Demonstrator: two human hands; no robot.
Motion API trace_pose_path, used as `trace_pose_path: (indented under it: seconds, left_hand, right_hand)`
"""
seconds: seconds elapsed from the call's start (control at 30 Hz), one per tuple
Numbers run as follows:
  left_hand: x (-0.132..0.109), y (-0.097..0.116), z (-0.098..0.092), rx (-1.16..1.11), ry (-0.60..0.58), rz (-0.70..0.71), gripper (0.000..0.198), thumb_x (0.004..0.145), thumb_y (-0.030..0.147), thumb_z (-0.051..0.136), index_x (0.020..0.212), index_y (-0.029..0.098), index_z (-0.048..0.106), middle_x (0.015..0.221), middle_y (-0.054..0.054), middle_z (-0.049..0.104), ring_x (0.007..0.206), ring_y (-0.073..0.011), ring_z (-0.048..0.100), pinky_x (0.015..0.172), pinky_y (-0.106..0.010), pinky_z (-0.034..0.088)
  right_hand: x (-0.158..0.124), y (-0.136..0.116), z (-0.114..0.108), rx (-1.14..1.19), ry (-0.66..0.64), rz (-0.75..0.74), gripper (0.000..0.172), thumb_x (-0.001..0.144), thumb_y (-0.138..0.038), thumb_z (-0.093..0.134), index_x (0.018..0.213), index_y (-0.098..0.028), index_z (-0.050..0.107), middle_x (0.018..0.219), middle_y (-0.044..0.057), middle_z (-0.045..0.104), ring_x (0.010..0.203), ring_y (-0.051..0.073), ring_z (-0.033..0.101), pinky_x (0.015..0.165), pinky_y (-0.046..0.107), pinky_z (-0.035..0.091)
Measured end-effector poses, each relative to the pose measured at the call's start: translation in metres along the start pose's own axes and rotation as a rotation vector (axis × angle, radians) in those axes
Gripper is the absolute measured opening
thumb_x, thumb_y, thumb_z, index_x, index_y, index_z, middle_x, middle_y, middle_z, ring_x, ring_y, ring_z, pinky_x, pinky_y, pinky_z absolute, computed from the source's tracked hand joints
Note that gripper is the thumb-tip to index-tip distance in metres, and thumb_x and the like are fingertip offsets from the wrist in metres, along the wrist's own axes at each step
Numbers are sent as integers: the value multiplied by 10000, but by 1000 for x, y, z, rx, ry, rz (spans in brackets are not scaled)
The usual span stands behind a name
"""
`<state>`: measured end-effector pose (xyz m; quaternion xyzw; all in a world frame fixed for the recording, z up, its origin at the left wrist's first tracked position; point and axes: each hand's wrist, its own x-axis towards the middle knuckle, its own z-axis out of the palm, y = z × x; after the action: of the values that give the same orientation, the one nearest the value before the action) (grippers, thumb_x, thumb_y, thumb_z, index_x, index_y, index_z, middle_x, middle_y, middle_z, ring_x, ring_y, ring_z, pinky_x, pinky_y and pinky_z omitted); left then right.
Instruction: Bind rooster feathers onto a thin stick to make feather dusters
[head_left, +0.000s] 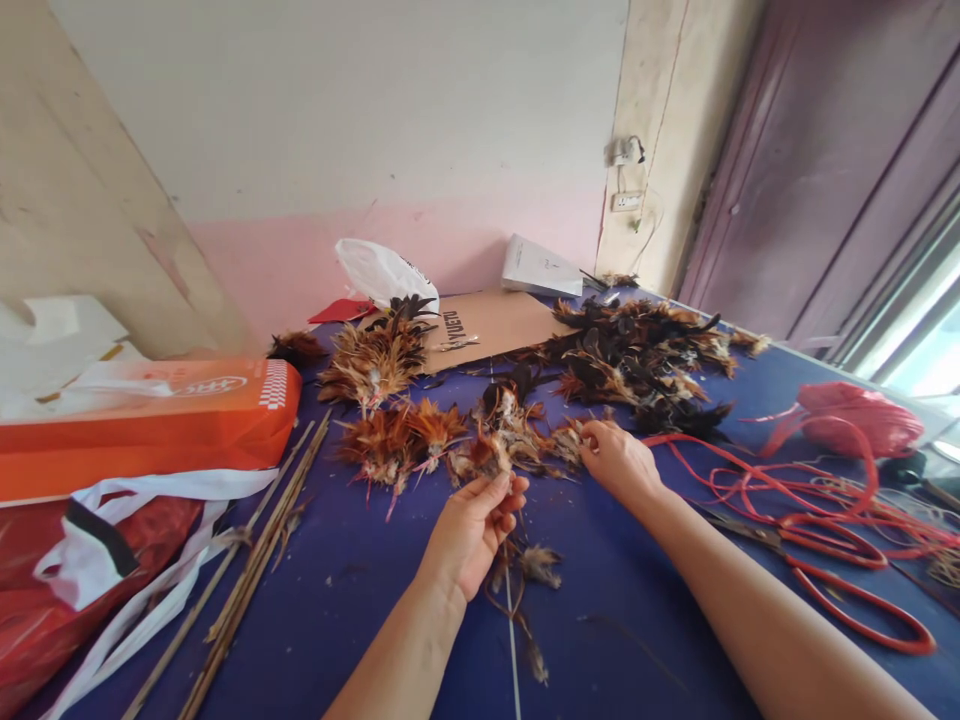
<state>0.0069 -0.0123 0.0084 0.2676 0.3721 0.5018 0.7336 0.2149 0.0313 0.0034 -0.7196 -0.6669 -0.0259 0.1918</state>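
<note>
Near the middle of the blue table, my left hand [480, 520] pinches a small bunch of brown feathers [486, 455] between thumb and fingers. My right hand [621, 462] is closed at the fingertips on the edge of some loose pale-brown feathers [564, 443]. Just beyond both hands lies a dark feather clump [510, 400]. To the left sit reddish-brown feather bundles [382, 445] with pink ties at their bases, and behind them a taller tan bundle [375, 360]. A large heap of black and brown feathers [630, 350] spreads at the back right.
Red-handled scissors [832, 545] and tangled red plastic twine [739, 490] with its roll [859, 418] lie on the right. Thin sticks [259, 560], an orange bag [150, 430] and a red bag [97, 560] occupy the left. Cardboard [499, 325] lies near the wall; loose feathers [538, 565] lie in front.
</note>
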Motion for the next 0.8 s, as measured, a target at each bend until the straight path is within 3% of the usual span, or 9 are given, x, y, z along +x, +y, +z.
trace_pose_path:
  seconds: [0.1, 0.3, 0.43, 0.67, 0.8]
  left_hand:
    - [0, 0, 0, 10, 3, 1, 95, 672, 164, 664, 749, 110, 660, 768, -75, 662, 602, -78, 575, 483, -141, 411]
    - [1, -2, -2, 33, -2, 20, 114, 669, 187, 670, 755, 113, 659, 790, -78, 663, 618, -81, 578, 492, -146, 410]
    - [1, -3, -1, 53, -8, 34, 116, 671, 179, 668, 767, 114, 661, 783, -77, 664, 610, -79, 574, 488, -145, 409]
    - [0, -1, 0, 82, 3, 59, 105, 677, 172, 661, 763, 111, 660, 776, -76, 666, 607, -79, 580, 487, -142, 418]
    - [4, -6, 1, 139, 24, 67, 125, 674, 163, 663, 783, 103, 652, 796, -91, 672, 608, -85, 595, 480, -139, 429]
  right_hand:
    - [-3, -5, 0, -10, 46, -84, 215, 801, -317, 423, 840, -222, 611, 898, 39, 611, 754, 149, 569, 575, 227, 343]
    - [1, -11, 8, -14, -83, -50, 204, 752, -278, 466, 750, -179, 644, 859, 103, 622, 816, 211, 561, 657, 279, 370]
    - [5, -6, 10, 121, -96, 28, 174, 697, -191, 481, 693, -168, 653, 807, 106, 637, 795, 210, 567, 662, 281, 367]
    - [14, 13, 10, 484, -148, 74, 161, 643, -254, 526, 603, -155, 646, 562, 4, 595, 567, 118, 530, 515, 201, 353]
    - [15, 23, 10, 714, -162, 153, 204, 662, -302, 528, 676, -130, 637, 486, -11, 545, 449, 87, 475, 424, 186, 328]
